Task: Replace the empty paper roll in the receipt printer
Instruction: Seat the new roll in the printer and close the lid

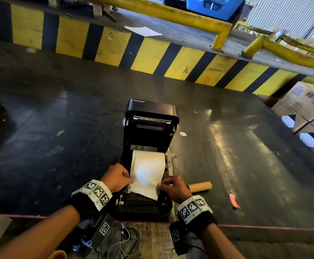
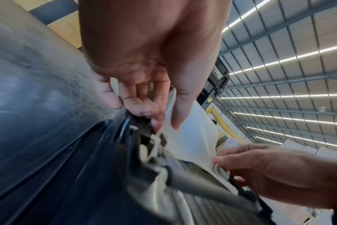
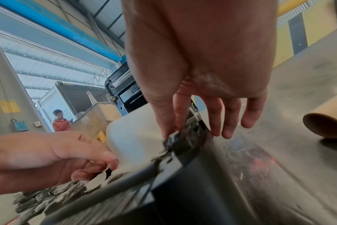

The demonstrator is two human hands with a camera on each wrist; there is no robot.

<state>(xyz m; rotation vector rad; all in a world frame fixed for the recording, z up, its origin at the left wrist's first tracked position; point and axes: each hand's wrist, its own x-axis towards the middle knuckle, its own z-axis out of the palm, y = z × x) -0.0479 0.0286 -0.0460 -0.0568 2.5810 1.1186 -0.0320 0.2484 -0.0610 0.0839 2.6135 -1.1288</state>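
Note:
A black receipt printer (image 1: 148, 128) stands on the dark table with its lid raised. A white paper roll (image 1: 148, 165) sits in its bay, and a loose sheet of it (image 2: 190, 137) is drawn toward me over the front. My left hand (image 1: 117, 177) pinches the sheet's left edge between thumb and forefinger (image 2: 175, 115). My right hand (image 1: 173, 186) pinches the right edge (image 3: 169, 129), its other fingers (image 3: 231, 121) hanging loose. The empty brown cardboard core (image 1: 201, 186) lies on the table just right of the printer (image 3: 325, 126).
Cardboard boxes (image 1: 309, 107) stand at the table's right end. A pink scrap (image 1: 233, 200) lies near the front edge. Cables (image 1: 126, 240) hang below the table front. A yellow and black striped kerb (image 1: 133, 51) runs behind. A person in red (image 3: 61, 121) stands far off.

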